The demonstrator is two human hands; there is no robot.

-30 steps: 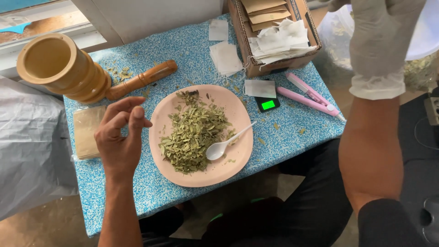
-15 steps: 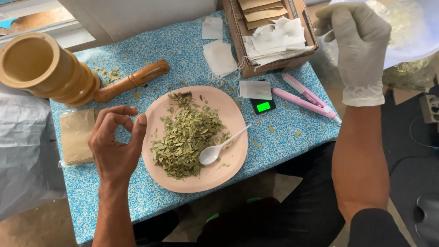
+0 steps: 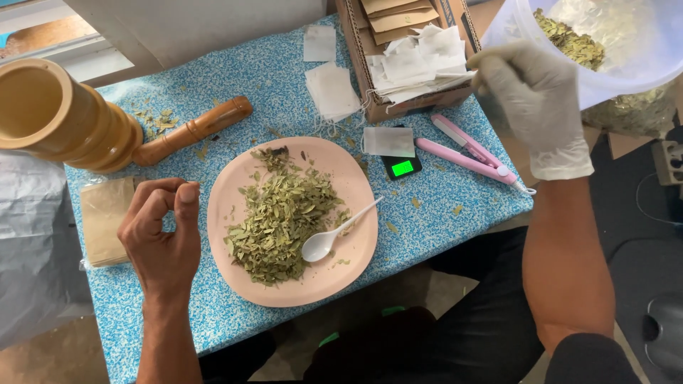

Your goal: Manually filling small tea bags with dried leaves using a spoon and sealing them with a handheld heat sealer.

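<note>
From my remote seat I see the blue speckled worktop (image 3: 284, 71) carrying a wooden mortar (image 3: 57, 117) and pestle (image 3: 191, 131) at the far left, a cardboard box of paper sachets (image 3: 405, 50) at the far edge, and the pink plate (image 3: 359, 249) of dried green leaves (image 3: 281, 213) in the middle. Over the last second the clear plastic bag of leaves (image 3: 605, 43) has swung in at upper right, and the gloved right hand (image 3: 537, 99) has come down from the top of the view to the bag's edge; whether its grip has closed on the plastic I cannot tell. The bare left hand (image 3: 160, 238) has drifted slightly left beside the plate, fingers curled loosely, holding nothing visible. The white spoon (image 3: 334, 233) lies on the plate, the small scale (image 3: 402, 168) and pink sealer (image 3: 473, 153) just beyond. I judge more leaves are being brought in.
</note>
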